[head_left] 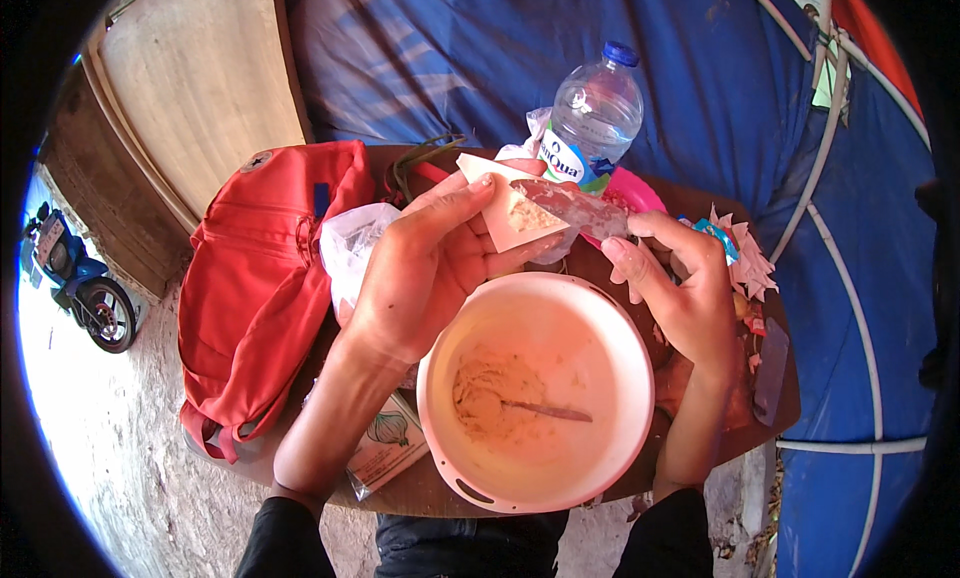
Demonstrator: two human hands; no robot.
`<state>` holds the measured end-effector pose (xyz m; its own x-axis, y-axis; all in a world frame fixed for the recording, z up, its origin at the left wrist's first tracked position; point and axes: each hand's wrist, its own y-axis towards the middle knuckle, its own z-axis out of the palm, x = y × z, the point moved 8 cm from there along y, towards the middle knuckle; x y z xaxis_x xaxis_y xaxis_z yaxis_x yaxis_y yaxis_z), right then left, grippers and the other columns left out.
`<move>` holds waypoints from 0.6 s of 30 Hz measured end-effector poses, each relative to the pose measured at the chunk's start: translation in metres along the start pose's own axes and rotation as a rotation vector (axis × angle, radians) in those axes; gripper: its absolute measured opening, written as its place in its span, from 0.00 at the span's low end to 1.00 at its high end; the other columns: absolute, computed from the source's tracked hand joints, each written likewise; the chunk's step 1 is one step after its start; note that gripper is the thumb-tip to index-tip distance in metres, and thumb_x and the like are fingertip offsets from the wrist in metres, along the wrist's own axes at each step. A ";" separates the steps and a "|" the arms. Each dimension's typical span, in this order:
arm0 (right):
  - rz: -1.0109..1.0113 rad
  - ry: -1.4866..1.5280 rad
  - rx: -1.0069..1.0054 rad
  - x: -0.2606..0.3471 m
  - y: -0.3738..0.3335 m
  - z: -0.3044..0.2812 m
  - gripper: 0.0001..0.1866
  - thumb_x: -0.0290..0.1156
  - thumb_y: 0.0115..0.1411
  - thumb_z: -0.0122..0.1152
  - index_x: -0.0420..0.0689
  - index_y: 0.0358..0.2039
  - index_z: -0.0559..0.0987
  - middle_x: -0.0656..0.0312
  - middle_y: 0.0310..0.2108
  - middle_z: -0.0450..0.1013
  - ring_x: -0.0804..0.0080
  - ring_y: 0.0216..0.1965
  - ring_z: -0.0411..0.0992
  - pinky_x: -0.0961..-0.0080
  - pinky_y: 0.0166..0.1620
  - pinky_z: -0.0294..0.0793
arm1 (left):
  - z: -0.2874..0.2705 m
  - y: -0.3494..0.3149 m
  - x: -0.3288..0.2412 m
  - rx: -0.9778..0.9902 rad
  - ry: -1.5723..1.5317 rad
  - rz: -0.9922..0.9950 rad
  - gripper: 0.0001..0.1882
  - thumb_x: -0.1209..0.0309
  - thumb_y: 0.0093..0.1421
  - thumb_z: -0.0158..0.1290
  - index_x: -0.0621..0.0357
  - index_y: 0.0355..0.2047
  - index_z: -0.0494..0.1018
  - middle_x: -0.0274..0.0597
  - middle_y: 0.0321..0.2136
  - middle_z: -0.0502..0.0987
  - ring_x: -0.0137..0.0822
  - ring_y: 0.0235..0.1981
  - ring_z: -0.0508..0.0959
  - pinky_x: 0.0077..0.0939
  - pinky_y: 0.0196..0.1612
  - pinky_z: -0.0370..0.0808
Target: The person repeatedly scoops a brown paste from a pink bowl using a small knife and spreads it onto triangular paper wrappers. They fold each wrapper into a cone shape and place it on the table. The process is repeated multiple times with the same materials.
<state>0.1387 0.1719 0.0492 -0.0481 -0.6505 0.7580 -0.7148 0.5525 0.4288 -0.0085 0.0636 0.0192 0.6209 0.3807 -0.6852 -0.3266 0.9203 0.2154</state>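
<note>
My left hand (pixel 425 263) is raised above the bowl, palm up. Its thumb and fingers hold a thin, pale, square-cornered wrapper (pixel 498 203) with a small lump of beige filling (pixel 532 216) on it. My right hand (pixel 690 288) is closed in a pinch to the right of it. At its fingertips is the end of a greyish, see-through flat thing (pixel 580 210) that reaches to the wrapper; its kind is unclear. Below both hands stands a round white bowl (pixel 610 448) with beige paste (pixel 485 398) on its bottom left and a spoon-like utensil (pixel 550 411) lying in it.
A water bottle (pixel 600 108) with a blue cap stands behind my hands beside a pink dish (pixel 640 190). On the left lie a red backpack (pixel 270 278) and a plastic bag (pixel 352 243). Crumpled wrappers (pixel 750 263) are at right on the brown table (pixel 785 393); a blue tarp (pixel 430 58) hangs behind.
</note>
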 end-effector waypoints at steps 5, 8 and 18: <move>0.026 -0.024 0.075 0.001 -0.001 0.000 0.13 0.28 0.61 0.65 0.32 0.40 0.77 0.61 0.24 0.75 0.84 0.21 0.69 0.85 0.24 0.66 | -0.001 0.000 0.001 0.001 0.027 -0.026 0.22 0.66 0.70 0.37 0.72 0.55 0.66 0.54 0.50 0.75 0.45 0.53 0.76 0.49 0.61 0.71; 0.032 0.008 0.050 0.002 0.000 -0.003 0.11 0.29 0.60 0.66 0.33 0.34 0.77 0.66 0.20 0.69 0.85 0.23 0.62 0.82 0.26 0.62 | 0.001 0.002 -0.001 0.025 0.031 -0.027 0.22 0.65 0.71 0.37 0.71 0.55 0.66 0.54 0.50 0.75 0.45 0.53 0.76 0.49 0.60 0.71; 0.022 -0.027 0.115 -0.001 -0.001 -0.008 0.11 0.27 0.61 0.64 0.32 0.38 0.77 0.61 0.24 0.75 0.83 0.21 0.69 0.84 0.24 0.66 | 0.000 0.002 0.000 0.025 -0.007 -0.077 0.21 0.65 0.71 0.36 0.71 0.54 0.66 0.56 0.49 0.75 0.48 0.51 0.77 0.47 0.59 0.73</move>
<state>0.1446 0.1760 0.0519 -0.0824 -0.6538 0.7521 -0.7886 0.5043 0.3520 -0.0089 0.0658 0.0198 0.6485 0.3089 -0.6957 -0.2596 0.9489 0.1793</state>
